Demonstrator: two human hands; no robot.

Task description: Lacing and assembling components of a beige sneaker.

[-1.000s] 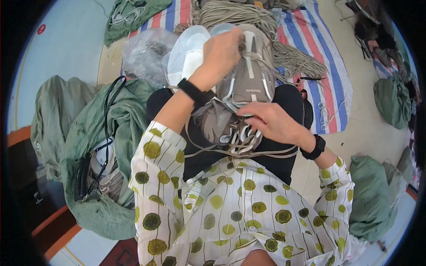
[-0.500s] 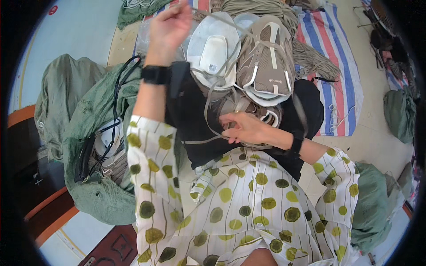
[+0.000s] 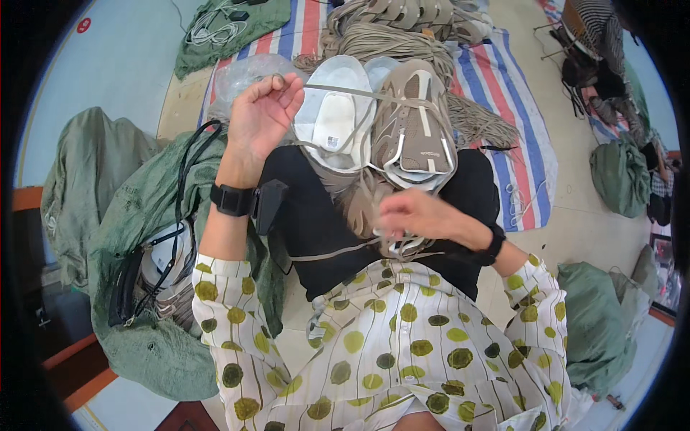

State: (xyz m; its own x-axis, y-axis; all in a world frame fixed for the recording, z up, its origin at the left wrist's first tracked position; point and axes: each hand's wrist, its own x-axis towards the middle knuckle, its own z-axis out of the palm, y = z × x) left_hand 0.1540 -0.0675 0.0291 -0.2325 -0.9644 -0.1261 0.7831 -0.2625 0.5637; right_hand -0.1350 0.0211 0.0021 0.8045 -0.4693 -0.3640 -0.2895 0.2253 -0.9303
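Note:
My left hand [image 3: 266, 111] is raised at the upper left, its thumb and fingertips pinched on a flat taupe shoelace [image 3: 336, 89]. The lace stretches tight to the right, toward a brown and white shoe upper [image 3: 415, 136] lying on my lap. Beside it lies a shoe upper with its pale lining and a white padded tongue [image 3: 333, 121] showing. My right hand [image 3: 420, 217] is over another brown shoe upper [image 3: 359, 212] nearer my body. Its fingers are bent and smeared by motion, so any hold is unclear. Another length of lace [image 3: 327, 254] crosses my left thigh.
Bundles of taupe shoelaces [image 3: 399, 44] and more shoe uppers [image 3: 410, 13] lie ahead on a striped sheet [image 3: 528, 179]. At my left, a green sack [image 3: 169, 359] holds shoe parts and a black-strapped bag. More green sacks [image 3: 596, 316] stand at the right.
My left hand has come lower and nearer, with the lace now drawn straight. My right hand has shifted slightly right and blurred. The view has tilted, showing more of the far floor.

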